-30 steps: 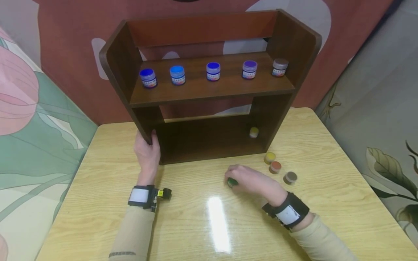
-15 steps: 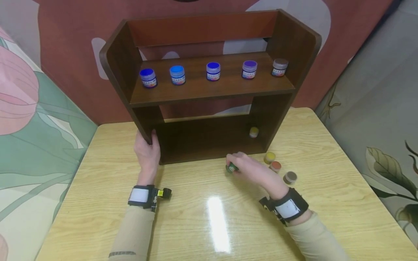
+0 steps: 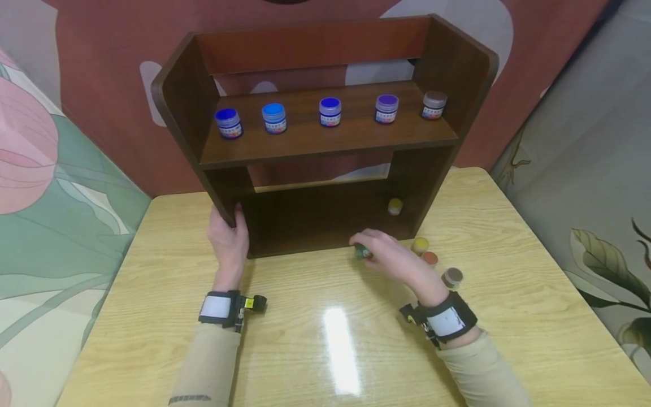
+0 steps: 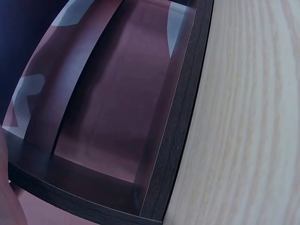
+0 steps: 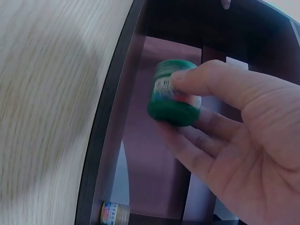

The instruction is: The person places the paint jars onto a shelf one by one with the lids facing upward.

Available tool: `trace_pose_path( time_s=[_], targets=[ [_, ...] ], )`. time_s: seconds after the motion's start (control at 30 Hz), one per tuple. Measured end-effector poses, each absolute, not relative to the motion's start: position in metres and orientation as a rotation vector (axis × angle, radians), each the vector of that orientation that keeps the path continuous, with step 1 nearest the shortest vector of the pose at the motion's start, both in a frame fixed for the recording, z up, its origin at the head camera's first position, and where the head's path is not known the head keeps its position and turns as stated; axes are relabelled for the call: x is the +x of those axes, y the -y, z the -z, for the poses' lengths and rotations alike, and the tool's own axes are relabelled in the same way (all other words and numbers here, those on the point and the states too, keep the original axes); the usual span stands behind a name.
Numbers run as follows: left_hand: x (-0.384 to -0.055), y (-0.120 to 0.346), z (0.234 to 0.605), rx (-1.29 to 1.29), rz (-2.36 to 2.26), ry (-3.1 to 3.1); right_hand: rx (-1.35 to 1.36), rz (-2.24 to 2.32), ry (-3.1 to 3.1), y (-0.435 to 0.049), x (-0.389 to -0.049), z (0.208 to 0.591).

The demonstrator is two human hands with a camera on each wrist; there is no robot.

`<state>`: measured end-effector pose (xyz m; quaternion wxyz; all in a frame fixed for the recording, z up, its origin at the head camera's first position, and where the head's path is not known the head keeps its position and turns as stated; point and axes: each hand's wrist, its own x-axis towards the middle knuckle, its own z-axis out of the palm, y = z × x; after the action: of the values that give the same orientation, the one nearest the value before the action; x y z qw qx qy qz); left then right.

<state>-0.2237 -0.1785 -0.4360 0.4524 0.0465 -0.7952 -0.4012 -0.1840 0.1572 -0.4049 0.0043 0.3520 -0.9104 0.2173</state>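
Fingers and thumb of our right hand [image 3: 394, 259] grasp a green jar [image 5: 174, 102] by its sides; those of our left hand [image 3: 229, 240] grip the left side panel [image 3: 229, 183] of a dark shelf unit [image 3: 315, 45], thumb on its inner side. Over the last second the right fingers have carried the jar away from us over the table [image 3: 285, 339], while the left ones have stayed put. We judge this brings the jar to the mouth of the lower compartment [image 3: 310, 217], not yet set down inside. Just ahead of the right fingers runs the bottom front edge; higher and farther, the upper board [image 3: 300, 147] roofs the opening. Open room stretches left of them; ahead and to their right, inside, stands a small yellow jar [image 3: 395, 207]. Near the right hand's outer side sit a yellow-lidded jar [image 3: 420, 245], an orange-lidded jar [image 3: 430, 258] and a brown-lidded jar [image 3: 452, 277], which we think a wide swing could knock
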Motion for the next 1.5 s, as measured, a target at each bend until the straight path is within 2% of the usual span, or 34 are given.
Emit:
trace_pose_path(
  time_s=[0.33,0.87,1.5],
  targets=[
    [-0.224,0.178,0.435,0.114,0.983,1.957,1.046,-0.666,2.928,-0.16,-0.188,0.404],
    [-0.224,0.177,0.435,0.104,1.003,1.945,1.13,-0.723,2.897,-0.162,-0.192,0.413],
    [-0.224,0.179,0.436,0.084,1.002,1.936,1.032,-0.703,2.941,-0.162,-0.197,0.425]
  ],
)
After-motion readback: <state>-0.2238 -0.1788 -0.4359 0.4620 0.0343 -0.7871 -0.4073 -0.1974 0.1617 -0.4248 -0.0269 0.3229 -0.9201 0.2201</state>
